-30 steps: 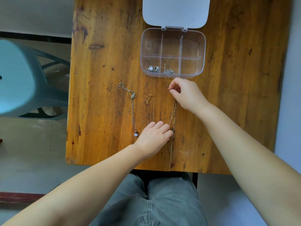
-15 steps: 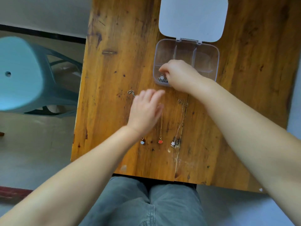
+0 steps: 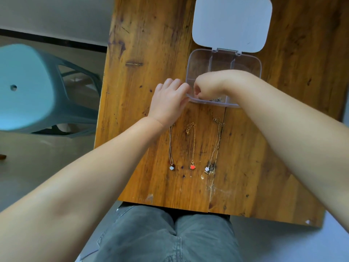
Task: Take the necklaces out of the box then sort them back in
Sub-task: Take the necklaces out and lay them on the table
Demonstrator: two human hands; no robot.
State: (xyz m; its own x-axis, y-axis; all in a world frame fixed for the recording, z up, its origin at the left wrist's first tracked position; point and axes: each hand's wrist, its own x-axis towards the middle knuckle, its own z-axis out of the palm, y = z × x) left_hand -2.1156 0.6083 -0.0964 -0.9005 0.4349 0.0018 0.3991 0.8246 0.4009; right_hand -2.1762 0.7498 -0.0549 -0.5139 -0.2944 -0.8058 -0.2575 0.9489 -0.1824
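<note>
A clear plastic compartment box (image 3: pixel 245 62) stands open on the wooden table, its white lid (image 3: pixel 232 23) folded back. My left hand (image 3: pixel 171 100) grips the box's front left corner. My right hand (image 3: pixel 209 86) reaches into the front left compartment with its fingertips pinched together; what they pinch is hidden. A silver necklace (image 3: pixel 217 100) shows in the front middle compartment. Three necklaces lie stretched out side by side nearer me: one with a white pendant (image 3: pixel 171 167), one with a red heart (image 3: pixel 192 166), one with a flower pendant (image 3: pixel 207 168).
The table (image 3: pixel 143 53) ends close to my lap, and the pendants lie near its front edge. A pale blue plastic stool (image 3: pixel 24 87) stands on the floor to the left. My grey trousers (image 3: pixel 166 235) show below the table.
My left hand has moved from above the laid-out necklaces up to the box's front left corner. My right hand has shifted left inside the box into the front left compartment.
</note>
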